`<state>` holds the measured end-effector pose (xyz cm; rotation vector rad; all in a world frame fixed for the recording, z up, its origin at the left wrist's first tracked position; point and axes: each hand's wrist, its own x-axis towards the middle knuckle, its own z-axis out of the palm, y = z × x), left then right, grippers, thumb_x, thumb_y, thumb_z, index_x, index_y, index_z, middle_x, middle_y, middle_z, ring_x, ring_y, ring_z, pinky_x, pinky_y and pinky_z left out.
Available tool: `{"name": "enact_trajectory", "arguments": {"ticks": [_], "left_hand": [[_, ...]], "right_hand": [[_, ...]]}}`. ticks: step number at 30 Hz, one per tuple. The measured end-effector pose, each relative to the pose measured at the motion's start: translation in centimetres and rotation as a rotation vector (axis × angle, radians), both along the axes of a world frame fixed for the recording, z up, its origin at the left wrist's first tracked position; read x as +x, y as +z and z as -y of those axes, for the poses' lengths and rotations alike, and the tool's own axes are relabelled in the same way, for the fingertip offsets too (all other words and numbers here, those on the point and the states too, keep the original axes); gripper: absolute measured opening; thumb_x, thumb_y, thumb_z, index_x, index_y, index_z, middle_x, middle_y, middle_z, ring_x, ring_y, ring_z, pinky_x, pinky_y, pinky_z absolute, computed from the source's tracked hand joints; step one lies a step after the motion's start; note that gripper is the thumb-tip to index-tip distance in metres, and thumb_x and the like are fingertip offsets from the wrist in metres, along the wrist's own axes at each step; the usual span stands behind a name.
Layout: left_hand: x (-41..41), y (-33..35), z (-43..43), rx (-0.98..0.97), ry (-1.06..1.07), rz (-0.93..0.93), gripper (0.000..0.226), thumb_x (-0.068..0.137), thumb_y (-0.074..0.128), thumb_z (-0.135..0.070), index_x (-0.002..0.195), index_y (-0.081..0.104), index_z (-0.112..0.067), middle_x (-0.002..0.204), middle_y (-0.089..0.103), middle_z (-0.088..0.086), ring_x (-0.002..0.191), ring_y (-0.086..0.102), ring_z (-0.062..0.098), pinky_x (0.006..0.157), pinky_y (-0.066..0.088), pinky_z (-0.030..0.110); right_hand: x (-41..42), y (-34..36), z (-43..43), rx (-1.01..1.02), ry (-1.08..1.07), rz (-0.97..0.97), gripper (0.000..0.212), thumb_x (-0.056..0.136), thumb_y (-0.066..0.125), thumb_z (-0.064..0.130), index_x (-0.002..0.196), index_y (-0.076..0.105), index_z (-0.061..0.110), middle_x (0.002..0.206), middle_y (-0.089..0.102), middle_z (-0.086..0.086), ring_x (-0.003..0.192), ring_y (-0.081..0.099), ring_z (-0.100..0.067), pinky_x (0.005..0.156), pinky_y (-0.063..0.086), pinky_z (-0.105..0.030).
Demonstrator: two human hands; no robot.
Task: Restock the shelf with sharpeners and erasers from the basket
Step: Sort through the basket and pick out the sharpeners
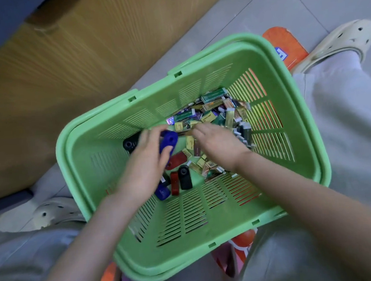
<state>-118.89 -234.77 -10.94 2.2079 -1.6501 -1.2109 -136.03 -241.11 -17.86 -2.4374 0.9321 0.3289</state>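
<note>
A green slotted basket [210, 255] sits between my knees. Inside lie several sharpeners: a red one [178, 159], a black one [185, 177], a dark red one [174, 184] and a blue one [162, 192]. A heap of wrapped erasers [213, 112] in green, gold and purple fills the far right corner. My left hand [146, 162] grips a blue sharpener [169, 141] between fingers and thumb. My right hand [218, 141] reaches palm down into the eraser pile, its fingertips among the wrappers; whether it holds one is hidden.
A wooden shelf unit side [65, 72] rises at the left. Grey tiled floor [258, 8] lies beyond. My feet in cream clogs show at top right [340, 41] and lower left [53, 213]. An orange stool [287, 45] sits under the basket.
</note>
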Motion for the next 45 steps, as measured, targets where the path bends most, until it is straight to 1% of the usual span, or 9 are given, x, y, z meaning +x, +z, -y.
{"name": "enact_trajectory", "arguments": {"ticks": [4, 8, 16, 23, 28, 31, 38, 42, 45], "left_hand": [[4.1, 3.0, -1.6, -0.195, 0.095, 0.062, 0.048, 0.096, 0.04, -0.028, 0.142, 0.037, -0.015, 0.122, 0.044, 0.004, 0.1, 0.042, 0.001, 0.093, 0.034, 0.017], [5.8, 3.5, -2.9, -0.339, 0.149, 0.062, 0.04, 0.1, 0.038, -0.021, 0.138, 0.042, -0.008, 0.113, 0.039, 0.001, 0.098, 0.036, -0.003, 0.089, 0.021, -0.004], [6.9, 4.8, -4.5, -0.597, 0.291, 0.143, 0.038, 0.098, 0.035, -0.012, 0.133, 0.042, 0.001, 0.111, 0.037, 0.007, 0.103, 0.038, -0.01, 0.094, 0.029, 0.007], [7.9, 3.9, -6.1, -0.746, 0.577, 0.291, 0.036, 0.099, 0.033, -0.002, 0.133, 0.038, 0.008, 0.114, 0.042, 0.015, 0.102, 0.041, 0.023, 0.096, 0.029, 0.017], [8.5, 2.8, -5.0, -0.802, 0.734, 0.273, 0.036, 0.1, 0.033, -0.002, 0.135, 0.037, 0.005, 0.114, 0.036, -0.008, 0.104, 0.04, 0.008, 0.096, 0.032, 0.017], [8.4, 2.1, -4.0, -0.802, 0.796, 0.253, 0.036, 0.1, 0.034, 0.0, 0.135, 0.038, 0.005, 0.115, 0.039, 0.002, 0.102, 0.042, 0.01, 0.095, 0.035, 0.025], [7.2, 1.3, -3.5, -0.736, 0.777, 0.244, 0.036, 0.098, 0.034, 0.004, 0.133, 0.04, 0.009, 0.113, 0.039, 0.013, 0.096, 0.038, -0.004, 0.092, 0.026, 0.001], [7.4, 1.0, -3.5, -0.733, 0.708, 0.254, 0.036, 0.097, 0.034, 0.006, 0.132, 0.04, 0.011, 0.112, 0.044, 0.022, 0.099, 0.034, -0.018, 0.091, 0.025, 0.0], [7.5, 0.7, -3.6, -0.727, 0.67, 0.259, 0.035, 0.098, 0.034, 0.005, 0.132, 0.041, 0.011, 0.113, 0.046, 0.028, 0.101, 0.033, -0.013, 0.093, 0.024, 0.001]], "right_hand": [[2.6, -4.8, -1.5, 0.057, 0.286, -0.211, 0.076, 0.082, 0.056, -0.005, 0.147, 0.022, 0.013, 0.153, 0.026, -0.008, 0.142, 0.021, -0.025, 0.119, 0.015, -0.037], [2.9, -6.9, -2.1, -0.023, 0.399, -0.348, 0.063, 0.085, 0.061, 0.012, 0.141, 0.032, 0.014, 0.142, 0.039, -0.007, 0.131, 0.036, -0.024, 0.113, 0.029, -0.039], [3.7, -6.3, -1.9, 0.074, 0.37, -0.354, 0.057, 0.086, 0.051, -0.002, 0.137, 0.03, 0.011, 0.133, 0.043, -0.015, 0.12, 0.044, -0.025, 0.105, 0.04, -0.037], [2.7, -1.0, 0.8, -0.29, 0.15, -0.591, 0.072, 0.095, 0.043, 0.025, 0.147, -0.001, 0.003, 0.153, 0.013, -0.021, 0.142, 0.015, -0.037, 0.117, 0.013, -0.045], [8.5, -3.1, -2.6, 0.38, -0.204, -0.086, 0.069, 0.095, 0.05, 0.036, 0.148, 0.015, 0.01, 0.148, 0.027, -0.011, 0.13, 0.041, -0.024, 0.11, 0.034, -0.035], [12.3, -5.1, -3.8, 0.651, -0.512, 0.072, 0.08, 0.086, 0.066, 0.033, 0.146, 0.02, 0.005, 0.146, 0.03, -0.014, 0.134, 0.036, -0.026, 0.112, 0.027, -0.035], [14.8, -7.8, -4.7, 0.693, -0.783, 0.056, 0.071, 0.088, 0.064, 0.035, 0.143, 0.026, 0.01, 0.137, 0.042, -0.016, 0.118, 0.051, -0.034, 0.096, 0.045, -0.038], [12.9, -7.3, -5.7, 0.818, -0.823, 0.166, 0.049, 0.089, 0.064, 0.02, 0.129, 0.037, 0.011, 0.124, 0.055, -0.012, 0.092, 0.061, -0.026, 0.054, 0.057, -0.027], [11.7, -6.4, -6.4, 0.742, -0.64, 0.121, 0.045, 0.091, 0.062, 0.019, 0.128, 0.039, 0.01, 0.122, 0.058, -0.012, 0.098, 0.061, -0.024, 0.069, 0.055, -0.026]]}}
